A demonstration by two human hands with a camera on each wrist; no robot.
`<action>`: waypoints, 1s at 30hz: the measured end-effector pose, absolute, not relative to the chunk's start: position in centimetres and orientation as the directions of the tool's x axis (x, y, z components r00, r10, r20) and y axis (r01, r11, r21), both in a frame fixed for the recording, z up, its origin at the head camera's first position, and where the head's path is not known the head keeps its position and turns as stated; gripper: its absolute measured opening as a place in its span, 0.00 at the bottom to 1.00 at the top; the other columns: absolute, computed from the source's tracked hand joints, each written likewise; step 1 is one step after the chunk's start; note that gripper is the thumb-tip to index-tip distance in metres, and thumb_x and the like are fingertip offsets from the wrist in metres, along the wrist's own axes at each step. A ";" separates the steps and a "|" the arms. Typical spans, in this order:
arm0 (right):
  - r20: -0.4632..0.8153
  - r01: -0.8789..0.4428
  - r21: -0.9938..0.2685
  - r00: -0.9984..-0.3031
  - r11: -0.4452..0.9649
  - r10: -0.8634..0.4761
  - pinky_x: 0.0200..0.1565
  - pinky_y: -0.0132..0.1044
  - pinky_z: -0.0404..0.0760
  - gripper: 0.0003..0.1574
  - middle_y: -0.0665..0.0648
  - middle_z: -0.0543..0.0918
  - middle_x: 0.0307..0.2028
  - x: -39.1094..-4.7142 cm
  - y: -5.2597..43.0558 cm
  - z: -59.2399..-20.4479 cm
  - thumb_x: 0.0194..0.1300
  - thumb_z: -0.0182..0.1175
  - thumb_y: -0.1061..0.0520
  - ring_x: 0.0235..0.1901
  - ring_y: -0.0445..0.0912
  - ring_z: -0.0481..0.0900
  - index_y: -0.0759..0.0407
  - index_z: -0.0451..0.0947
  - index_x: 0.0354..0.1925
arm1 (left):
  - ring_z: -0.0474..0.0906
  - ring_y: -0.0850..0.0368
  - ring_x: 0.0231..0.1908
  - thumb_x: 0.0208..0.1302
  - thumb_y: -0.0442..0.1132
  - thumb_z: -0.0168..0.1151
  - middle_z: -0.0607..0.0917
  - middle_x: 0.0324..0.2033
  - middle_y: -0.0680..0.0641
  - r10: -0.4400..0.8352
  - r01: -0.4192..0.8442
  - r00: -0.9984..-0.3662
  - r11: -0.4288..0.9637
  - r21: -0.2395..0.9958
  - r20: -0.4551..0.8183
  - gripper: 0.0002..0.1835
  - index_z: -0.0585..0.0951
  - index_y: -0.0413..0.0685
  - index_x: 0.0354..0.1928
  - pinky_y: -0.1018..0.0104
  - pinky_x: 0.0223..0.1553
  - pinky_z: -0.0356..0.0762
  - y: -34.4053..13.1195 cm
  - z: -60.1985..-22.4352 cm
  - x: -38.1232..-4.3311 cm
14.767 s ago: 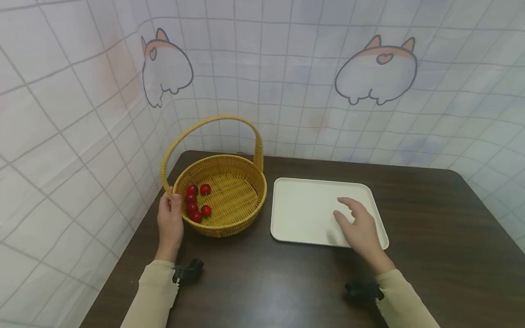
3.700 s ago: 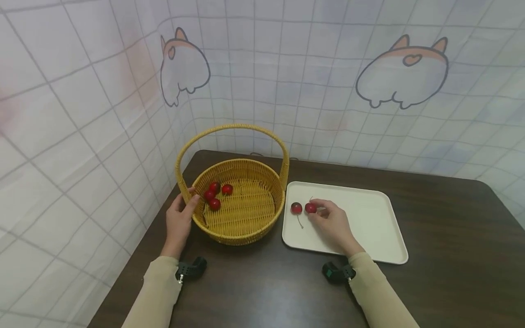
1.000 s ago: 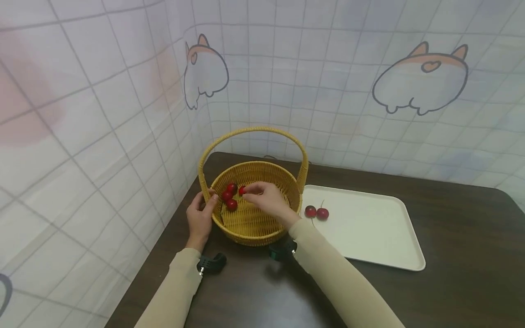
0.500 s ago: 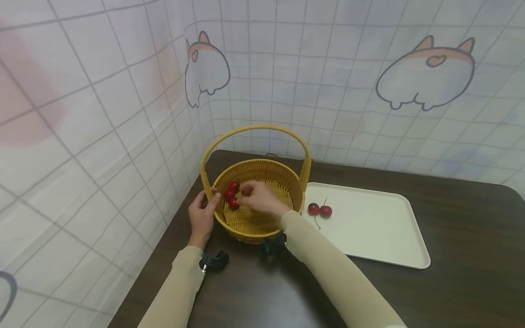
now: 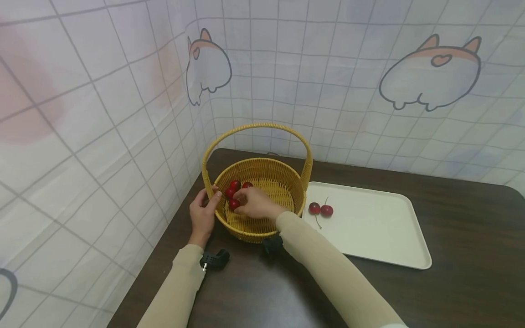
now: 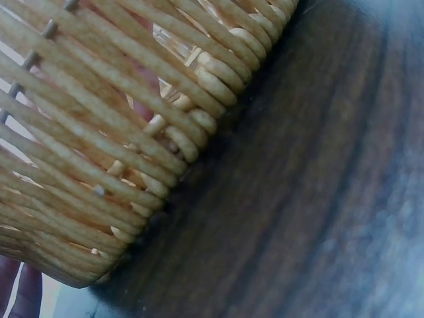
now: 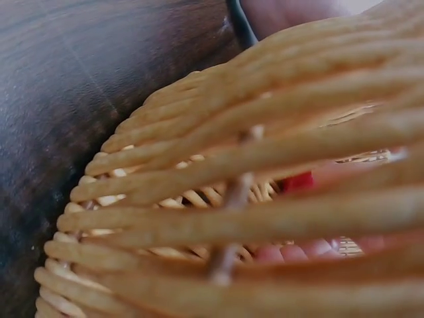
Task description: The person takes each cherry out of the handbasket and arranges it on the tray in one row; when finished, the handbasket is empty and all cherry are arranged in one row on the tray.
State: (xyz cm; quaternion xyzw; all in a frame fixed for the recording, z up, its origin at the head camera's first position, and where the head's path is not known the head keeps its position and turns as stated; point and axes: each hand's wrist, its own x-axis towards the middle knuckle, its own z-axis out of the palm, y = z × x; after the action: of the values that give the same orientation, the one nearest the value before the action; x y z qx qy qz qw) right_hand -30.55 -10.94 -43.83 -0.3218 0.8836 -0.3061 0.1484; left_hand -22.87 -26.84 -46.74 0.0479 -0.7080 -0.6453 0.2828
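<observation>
The fingers (image 5: pixel 241 193) of the right hand (image 5: pixel 258 203) were bent about the front glossy dark-red round cherry (image 5: pixel 234 204) inside the round yellow woven-wicker basket (image 5: pixel 250 236), thumb low beside the fruit and index finger above it; whether they had closed into a pinch could not be told. The left hand (image 5: pixel 202 217) gripped the rim at the foot of the basket's tall arched handle (image 5: pixel 257 125), its thumb on the inner side. Half a second earlier the right hand had covered the back cherry (image 5: pixel 247 185); that one now lay in view just beyond the knuckles, and the fingertips had come to the front one instead. This suggested that the back fruit had been passed over and the front one chosen for picking up. With the upper-left cherry (image 5: pixel 235 184) and the middle-left cherry (image 5: pixel 230 193) beside it, four lay in the basket. On the rectangular cream-white shallow tray (image 5: pixel 369 228), just right of the basket, the left stemmed cherry (image 5: pixel 314 208) and the right stemmed cherry (image 5: pixel 326 211) sat side by side, as in the earlier frame, so nothing more had been set down there. Both wrist views showed mostly blurred wicker above the dark brown wood-grained table (image 5: pixel 246 291).
</observation>
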 end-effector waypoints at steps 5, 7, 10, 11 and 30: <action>-0.087 -0.494 -0.632 -0.720 0.597 -0.688 0.48 0.42 0.78 0.21 0.52 0.83 0.46 -30.3 -10.8 -43.7 0.63 0.67 0.55 0.46 0.46 0.79 0.53 0.80 0.55 | 0.80 0.65 0.39 0.66 0.38 0.63 0.83 0.44 0.42 -0.439 0.292 -0.834 0.165 0.942 0.335 0.17 0.79 0.32 0.51 0.73 0.39 0.77 -26.7 -46.7 -22.9; -0.096 -0.500 -0.635 -0.705 0.589 -0.702 0.48 0.41 0.77 0.21 0.52 0.83 0.46 -30.2 -10.8 -43.7 0.63 0.67 0.55 0.46 0.46 0.79 0.53 0.80 0.54 | 0.80 0.65 0.38 0.66 0.38 0.63 0.84 0.43 0.44 -0.443 0.292 -0.831 0.165 0.942 0.335 0.17 0.80 0.32 0.51 0.73 0.39 0.77 -26.7 -46.7 -23.0; -0.107 -0.514 -0.634 -0.682 0.578 -0.724 0.49 0.40 0.78 0.22 0.51 0.84 0.46 -30.1 -10.8 -43.6 0.62 0.67 0.56 0.46 0.45 0.80 0.53 0.80 0.55 | 0.81 0.65 0.38 0.65 0.39 0.63 0.84 0.40 0.51 -0.450 0.290 -0.833 0.144 0.946 0.324 0.17 0.80 0.34 0.51 0.73 0.38 0.77 -27.1 -47.6 -23.6; -0.108 -0.525 -0.627 -0.673 0.576 -0.731 0.49 0.40 0.77 0.23 0.50 0.84 0.46 -30.0 -10.8 -43.6 0.61 0.68 0.56 0.47 0.44 0.80 0.53 0.80 0.55 | 0.81 0.65 0.38 0.65 0.39 0.64 0.84 0.39 0.53 -0.453 0.289 -0.833 0.136 0.948 0.319 0.16 0.81 0.36 0.51 0.73 0.38 0.77 -27.3 -48.0 -23.8; -0.023 -0.640 -0.565 -0.619 0.521 -0.785 0.48 0.38 0.78 0.23 0.51 0.83 0.48 -29.1 -8.8 -42.4 0.62 0.67 0.55 0.46 0.43 0.79 0.55 0.79 0.56 | 0.82 0.61 0.39 0.64 0.43 0.66 0.85 0.38 0.52 -0.475 0.330 -0.801 0.156 0.931 0.364 0.15 0.82 0.41 0.48 0.72 0.38 0.77 -27.7 -49.6 -24.9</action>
State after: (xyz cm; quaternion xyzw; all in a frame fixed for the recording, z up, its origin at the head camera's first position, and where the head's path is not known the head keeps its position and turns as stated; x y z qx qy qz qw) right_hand -29.14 -8.84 -42.35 -0.4140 0.8609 -0.2612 0.1388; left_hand -24.86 -27.74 -49.60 0.0521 -0.6937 -0.6476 0.3109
